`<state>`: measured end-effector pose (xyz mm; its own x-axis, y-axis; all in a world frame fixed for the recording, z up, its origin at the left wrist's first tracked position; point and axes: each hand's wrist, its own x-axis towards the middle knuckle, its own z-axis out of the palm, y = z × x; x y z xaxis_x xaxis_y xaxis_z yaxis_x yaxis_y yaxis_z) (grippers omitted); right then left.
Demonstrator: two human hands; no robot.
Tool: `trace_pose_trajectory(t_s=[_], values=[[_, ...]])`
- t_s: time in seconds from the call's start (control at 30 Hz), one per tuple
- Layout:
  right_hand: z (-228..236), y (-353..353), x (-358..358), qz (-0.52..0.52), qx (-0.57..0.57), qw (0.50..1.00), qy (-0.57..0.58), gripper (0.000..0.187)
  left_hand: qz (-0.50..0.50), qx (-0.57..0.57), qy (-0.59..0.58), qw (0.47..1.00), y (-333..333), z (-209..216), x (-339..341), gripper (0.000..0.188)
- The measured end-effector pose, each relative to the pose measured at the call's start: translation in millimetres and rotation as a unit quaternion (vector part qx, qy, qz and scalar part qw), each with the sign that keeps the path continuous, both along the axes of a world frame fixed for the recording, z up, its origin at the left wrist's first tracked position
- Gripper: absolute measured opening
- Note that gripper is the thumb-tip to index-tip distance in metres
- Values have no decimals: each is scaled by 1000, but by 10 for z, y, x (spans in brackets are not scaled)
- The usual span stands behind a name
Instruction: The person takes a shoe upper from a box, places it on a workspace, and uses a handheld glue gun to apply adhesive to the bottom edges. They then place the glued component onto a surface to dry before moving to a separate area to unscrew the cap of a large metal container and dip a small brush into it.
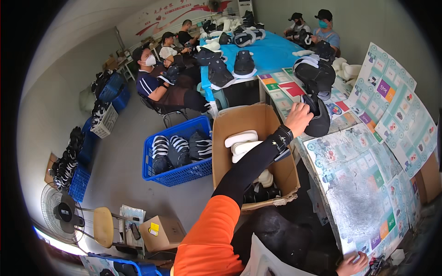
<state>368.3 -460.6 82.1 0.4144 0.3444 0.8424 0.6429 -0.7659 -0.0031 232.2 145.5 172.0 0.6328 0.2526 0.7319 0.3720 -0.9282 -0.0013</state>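
Observation:
My left arm, in an orange sleeve with a black undersleeve, reaches far forward over a cardboard box. At its end my left hand [299, 117] grips the rim of a black shoe [318, 120] at the table's near left edge. Just beyond stand more black shoe parts with pale lining [316, 76]. My right hand [353, 264] is low at the right, by the near edge of the paper-covered table [340, 198]. Its fingers are curled, and what they hold, if anything, is not clear. Small dark tools [378, 263] lie beside it.
The cardboard box [225, 119] holds white shoe-shaped forms [243, 140]. Left of it, a blue basket [177, 179] contains black shoe uppers with white stripes. A blue-covered table [271, 48] carries more shoes, with several people seated around it. A fan [64, 211] stands at lower left.

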Motion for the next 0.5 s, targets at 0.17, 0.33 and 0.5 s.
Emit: trace_pose_trajectory(t_s=[0.17, 0.33, 0.5], values=[[-13, 19, 73, 7, 6, 1000, -5, 35, -39, 4, -21, 999, 153, 12, 58, 24], [-94, -66, 149, 8, -3, 1000, -6, 33, -52, 9, -70, 996, -22, 286, 99, 20], [-153, -124, 186, 17, -12, 1000, -5, 34, -27, 19, -143, 989, -671, 1125, -434, 28]])
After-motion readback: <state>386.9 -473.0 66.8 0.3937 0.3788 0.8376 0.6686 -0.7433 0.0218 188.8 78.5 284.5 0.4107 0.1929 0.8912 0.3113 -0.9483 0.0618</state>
